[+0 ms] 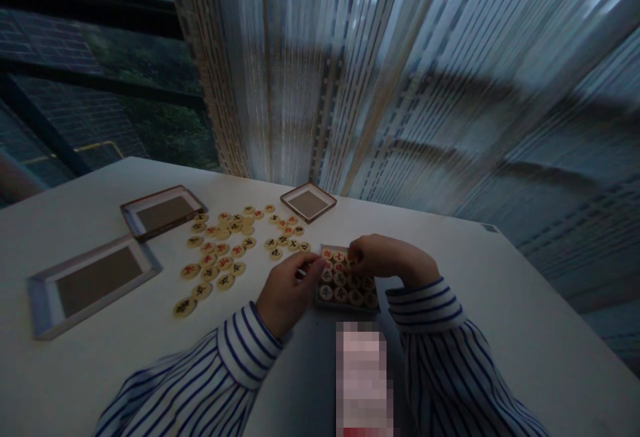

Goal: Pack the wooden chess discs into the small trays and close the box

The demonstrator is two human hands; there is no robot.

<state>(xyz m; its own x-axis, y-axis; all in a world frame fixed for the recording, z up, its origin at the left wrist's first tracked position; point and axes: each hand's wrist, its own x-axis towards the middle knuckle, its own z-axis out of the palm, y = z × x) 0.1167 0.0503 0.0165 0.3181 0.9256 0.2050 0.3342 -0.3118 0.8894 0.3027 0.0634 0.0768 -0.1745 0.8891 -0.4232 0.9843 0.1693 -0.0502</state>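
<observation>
A small, shallow rectangular box with a grey rim (347, 308) sits on the white tabletop (525, 330), holding rows of round, pale tan discs (341, 295) marked with red or black characters. The left hand (289, 292) is at its left edge, thumb and forefinger close together. The right hand (387, 257) curls over its far right part, fingertips down. Whether either grips a disc cannot be told. Similar loose discs (223, 249) lie left, near three shallow, brown-bottomed rectangular trays (100, 282).

On the table (480, 264), the loose pieces (223, 249) lie to the left of the box (345, 306); two trays (100, 280) lie farther left.
</observation>
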